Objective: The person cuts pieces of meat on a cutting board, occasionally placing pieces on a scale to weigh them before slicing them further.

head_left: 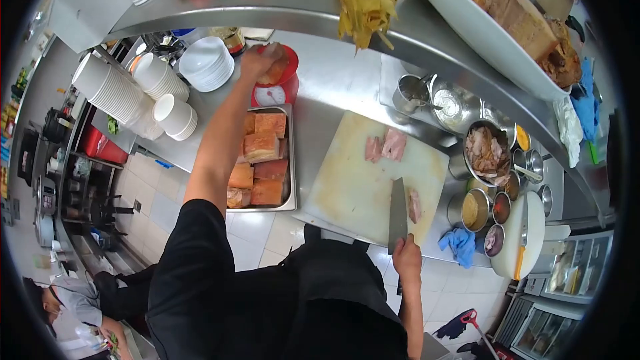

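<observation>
My left hand (259, 61) reaches far across the steel counter and holds a piece of meat (275, 70) on the red kitchen scale (272, 90). My right hand (407, 257) grips the handle of a cleaver (397, 213), whose blade rests flat on the white cutting board (347, 187). Two pink meat slices (385, 145) lie at the board's far side, and a smaller piece (414, 205) lies beside the blade. A steel tray (289, 160) of roast pork slabs (261, 148) sits left of the board, below my outstretched arm.
Stacks of white bowls (207, 63) and cups (110, 87) stand at the left. Steel bowls of meat (487, 153) and sauce pots (475, 210) line the right, with a blue cloth (460, 243). An upper shelf carries a platter of roast pork (513, 10). Another person (73, 307) crouches lower left.
</observation>
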### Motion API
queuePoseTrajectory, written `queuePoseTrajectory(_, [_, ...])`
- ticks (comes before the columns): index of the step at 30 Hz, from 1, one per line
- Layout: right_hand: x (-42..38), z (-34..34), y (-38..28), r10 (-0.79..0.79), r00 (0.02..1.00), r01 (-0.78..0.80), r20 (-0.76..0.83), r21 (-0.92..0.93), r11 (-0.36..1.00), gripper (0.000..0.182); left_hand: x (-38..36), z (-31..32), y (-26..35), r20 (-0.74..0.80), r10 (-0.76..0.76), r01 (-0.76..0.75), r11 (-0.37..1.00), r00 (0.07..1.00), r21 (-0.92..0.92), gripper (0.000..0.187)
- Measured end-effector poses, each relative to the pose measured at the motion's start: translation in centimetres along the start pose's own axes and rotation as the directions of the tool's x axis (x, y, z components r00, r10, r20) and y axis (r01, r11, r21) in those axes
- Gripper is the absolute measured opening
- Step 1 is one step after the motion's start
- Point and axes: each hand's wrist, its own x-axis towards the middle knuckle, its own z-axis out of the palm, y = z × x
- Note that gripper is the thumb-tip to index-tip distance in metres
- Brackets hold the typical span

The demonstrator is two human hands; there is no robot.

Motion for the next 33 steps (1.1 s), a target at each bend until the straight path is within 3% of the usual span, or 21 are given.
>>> queuePoseTrajectory(1, [0.2,0.4,0.2,0.0,1.0,0.0,0.003,-0.007,1.0,0.028,1.0,0.8,-0.7,-0.007,0.008,-0.008,1.0,1.0,-0.009,0.086])
queuePoseTrajectory(3, [0.2,0.4,0.3,-0.002,1.0,0.002,0.003,-0.008,1.0,0.028,2.8,2.9,-2.8,0.144,0.221,-0.258,0.905,0.965,0.338,0.085])
queuePoseTrajectory(4, [0.2,0.4,0.3,-0.001,1.0,0.001,-0.007,-0.008,1.0,0.028,3.1,2.8,-2.9,0.14,0.229,-0.264,0.906,0.963,0.332,0.085])
queuePoseTrajectory(6, [0.2,0.4,0.2,0.017,1.0,-0.017,0.002,-0.003,1.0,0.026,1.8,0.5,-1.1,0.209,0.006,-0.031,0.993,0.978,0.115,0.089])
queuePoseTrajectory(7, [0.1,0.3,0.1,0.017,1.0,-0.017,0.006,0.001,1.0,0.025,2.9,0.3,-2.2,0.351,-0.032,0.085,0.987,0.936,-0.136,0.083])
queuePoseTrajectory(8, [0.0,0.2,0.2,0.014,1.0,-0.014,-0.004,0.006,1.0,0.025,3.6,1.3,-3.6,0.344,-0.023,0.075,0.987,0.939,-0.14,0.083])
queuePoseTrajectory(9, [0.0,0.3,0.3,0.01,1.0,-0.01,-0.003,0.004,1.0,0.025,4.5,2.3,-5.0,0.361,-0.018,0.15,0.928,0.932,-0.34,0.074])
queuePoseTrajectory(10, [0.2,0.4,0.3,0.003,1.0,-0.003,-0.003,0.006,1.0,0.025,5.1,2.2,-5.4,0.376,-0.006,0.217,0.825,0.926,-0.521,0.065])
queuePoseTrajectory(11, [0.3,0.4,0.1,-0.008,1.0,0.008,-0.013,0.019,1.0,0.025,3.4,1.1,-3.5,0.526,-0.003,0.418,0.611,0.85,-0.672,0.049])
queuePoseTrajectory(12, [0.2,0.2,0.1,0.0,1.0,0.001,-0.015,0.028,1.0,0.025,2.3,0.9,-2.9,0.607,0.16,0.535,0.338,0.778,-0.775,0.049])
queuePoseTrajectory(14, [0.2,0.2,0.3,0.019,1.0,-0.018,-0.012,0.039,0.999,0.024,-1.0,1.0,-2.2,0.605,0.206,0.597,0.105,0.769,-0.795,0.053])
queuePoseTrajectory(16, [0.3,0.1,0.7,-0.014,1.0,0.014,-0.002,0.055,0.998,0.027,-6.4,1.3,0.6,0.465,0.458,0.58,-0.147,0.758,-0.801,0.051])
queuePoseTrajectory(18, [0.5,0.0,1.2,-0.015,1.0,0.014,0.006,0.07,0.997,0.027,-12.3,2.5,4.0,0.412,0.554,0.642,-0.319,0.723,-0.697,0.058])
queuePoseTrajectory(21, [0.7,0.1,1.7,-0.021,1.0,0.02,0.018,0.098,0.995,0.028,-20.7,5.4,7.1,0.474,0.542,0.698,-0.345,0.694,-0.627,0.067])
queuePoseTrajectory(24, [1.0,0.6,2.9,-0.066,0.998,0.068,-0.017,0.165,0.984,0.028,-26.3,8.7,8.3,0.483,0.68,0.831,-0.4,0.552,-0.387,0.072])
queuePoseTrajectory(28, [1.1,0.0,2.7,-0.04,0.999,0.035,0.029,0.174,0.984,0.028,-31.1,10.8,9.6,0.614,0.59,0.85,-0.32,0.524,-0.418,0.07])
queuePoseTrajectory(30, [0.9,-0.6,2.3,-0.005,0.998,-0.007,0.059,0.189,0.982,0.027,-32.9,10.7,10.9,0.702,0.357,0.778,-0.135,0.616,-0.614,0.063])
queuePoseTrajectory(32, [0.8,-0.9,2.5,0.001,0.998,-0.013,0.059,0.203,0.979,0.027,-33.4,11.2,12.0,0.719,0.325,0.781,-0.116,0.614,-0.614,0.058])
queuePoseTrajectory(33, [0.9,-0.9,2.6,0.004,0.998,-0.019,0.068,0.216,0.976,0.027,-33.5,12.0,11.5,0.736,0.224,0.763,-0.06,0.639,-0.644,0.057])
